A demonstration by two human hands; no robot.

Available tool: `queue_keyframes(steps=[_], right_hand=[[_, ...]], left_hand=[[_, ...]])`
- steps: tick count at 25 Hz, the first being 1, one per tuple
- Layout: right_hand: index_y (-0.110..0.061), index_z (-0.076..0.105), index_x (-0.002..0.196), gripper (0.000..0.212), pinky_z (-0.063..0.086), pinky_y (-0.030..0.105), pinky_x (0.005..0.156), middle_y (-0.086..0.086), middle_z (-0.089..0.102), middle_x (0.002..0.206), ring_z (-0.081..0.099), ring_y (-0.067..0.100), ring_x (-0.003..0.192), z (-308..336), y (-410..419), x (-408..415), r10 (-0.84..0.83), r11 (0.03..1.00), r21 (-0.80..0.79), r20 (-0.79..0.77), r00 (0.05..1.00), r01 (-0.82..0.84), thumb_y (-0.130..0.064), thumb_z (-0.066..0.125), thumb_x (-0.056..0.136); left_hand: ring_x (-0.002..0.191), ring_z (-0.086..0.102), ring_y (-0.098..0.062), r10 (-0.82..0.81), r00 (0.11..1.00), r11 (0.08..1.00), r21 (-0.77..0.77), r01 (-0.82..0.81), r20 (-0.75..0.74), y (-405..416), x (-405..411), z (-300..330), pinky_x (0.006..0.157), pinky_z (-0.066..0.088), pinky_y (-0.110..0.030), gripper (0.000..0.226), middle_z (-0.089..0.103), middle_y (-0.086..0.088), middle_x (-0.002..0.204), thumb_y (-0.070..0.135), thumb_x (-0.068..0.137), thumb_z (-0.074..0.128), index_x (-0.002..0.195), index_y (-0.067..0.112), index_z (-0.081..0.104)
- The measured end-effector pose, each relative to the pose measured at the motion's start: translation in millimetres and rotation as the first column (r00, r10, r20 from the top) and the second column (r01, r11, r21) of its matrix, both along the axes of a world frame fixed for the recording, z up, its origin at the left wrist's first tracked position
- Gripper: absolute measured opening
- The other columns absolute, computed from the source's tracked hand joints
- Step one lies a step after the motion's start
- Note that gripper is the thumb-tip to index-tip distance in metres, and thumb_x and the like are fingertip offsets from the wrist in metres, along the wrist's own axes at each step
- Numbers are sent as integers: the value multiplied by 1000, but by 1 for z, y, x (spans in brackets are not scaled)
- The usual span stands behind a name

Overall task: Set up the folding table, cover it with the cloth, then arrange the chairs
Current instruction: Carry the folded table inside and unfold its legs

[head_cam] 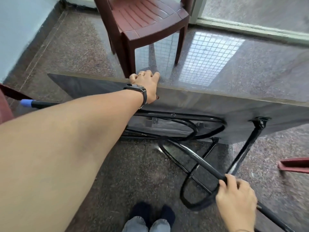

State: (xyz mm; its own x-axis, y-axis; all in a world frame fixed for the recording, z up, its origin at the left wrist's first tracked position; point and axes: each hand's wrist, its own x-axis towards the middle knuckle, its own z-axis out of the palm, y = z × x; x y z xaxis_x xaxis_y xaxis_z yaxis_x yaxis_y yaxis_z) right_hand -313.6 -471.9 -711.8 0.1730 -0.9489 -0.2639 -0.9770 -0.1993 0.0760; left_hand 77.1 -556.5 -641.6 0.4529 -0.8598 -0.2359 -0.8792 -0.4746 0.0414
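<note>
left hand (147, 86): curled over upper edge of tilted folding desk (209, 104); right hand (235, 196): wrapped round black leg frame (197, 158); chair (143, 22): just behind

Folding table (209, 104) on edge, black leg (197, 158) swung out; maroon chair (147, 20) behind.

No text, label, brand, number or sign can be read anywhere in the head view. The black wristwatch (139, 91) on the left forearm shows only its strap and the edge of its case, with no legible face. The grey underside of the folding bench top (209, 104), its black metal tube legs (197, 156) and the brown plastic slatted chair (147, 19) carry no visible markings.
</note>
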Motion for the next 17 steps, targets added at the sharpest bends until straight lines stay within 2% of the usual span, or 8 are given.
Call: queue_keyframes(steps=[2, 4, 7, 9, 11, 12, 14, 17], right_hand=[[-16, 62, 110, 43, 36, 35, 68, 9, 53, 94, 37, 23, 77, 5, -1, -35, -72, 997, 32, -52, 996, 73, -35, 29, 91], [-10, 62, 106, 46, 41, 37, 69, 12, 49, 89, 37, 24, 76, 20, -2, -47, -190, 980, 56, -46, 981, 192, -40, 30, 88], [-4, 58, 110, 45, 42, 52, 91, 21, 54, 108, 50, 39, 99, 39, -12, -17, -359, 933, 15, 13, 933, 358, -39, 59, 82], [-2, 50, 127, 60, 33, 56, 103, 23, 48, 133, 43, 40, 124, 57, -30, 28, -224, 968, -73, 185, 957, 241, -34, 67, 78], [-7, 32, 143, 72, 20, 52, 113, 17, 29, 151, 24, 32, 141, 80, -65, 84, 8, 996, -82, 337, 942, 20, -36, 60, 84], [-12, 20, 149, 74, 12, 50, 115, 13, 16, 157, 12, 28, 146, 89, -87, 112, 111, 993, -83, 345, 932, -87, -39, 53, 88], [-22, 1, 152, 73, 1, 50, 116, 4, -5, 161, -5, 24, 148, 96, -125, 155, 252, 968, -42, 228, 941, -249, -46, 39, 94], [-29, -11, 150, 69, 2, 54, 117, -1, -15, 160, -10, 22, 147, 81, -149, 172, 321, 936, 113, 121, 939, -334, -41, 33, 98]], left_hand=[[127, 38, -26, 4, 1000, 1000, 5, -4, 16, -1, 1, -1, 101, 28, -42, 56, 45, -5, 131, 33, 81, 67, 131, 28, 41], [127, 39, -27, 14, 999, 1000, 15, -15, 35, -2, 1, 0, 102, 27, -43, 55, 46, -6, 131, 29, 82, 67, 131, 27, 42], [127, 38, -29, 28, 999, 999, 14, -29, 47, -4, -1, 4, 103, 27, -44, 56, 45, -8, 132, 26, 82, 67, 132, 26, 42], [128, 37, -30, 35, 998, 999, 23, -36, 45, -6, -1, 6, 102, 28, -45, 58, 44, -10, 133, 25, 82, 68, 133, 25, 40], [128, 36, -31, 35, 997, 999, 38, -38, 66, -5, -4, 4, 102, 29, -46, 59, 43, -11, 133, 26, 82, 68, 133, 24, 39], [128, 37, -31, 35, 996, 999, 37, -38, 78, -4, -4, 2, 102, 30, -46, 59, 43, -11, 133, 26, 81, 68, 133, 24, 40], [128, 37, -31, 28, 996, 999, 33, -30, 84, -5, -2, 1, 102, 30, -46, 60, 43, -11, 133, 28, 80, 69, 132, 23, 40], [141, 20, -31, 80, 994, 996, -48, -77, 73, -2, -5, -1, 111, 20, -47, 80, 27, -12, 148, 31, 79, 70, 145, 25, 24]])
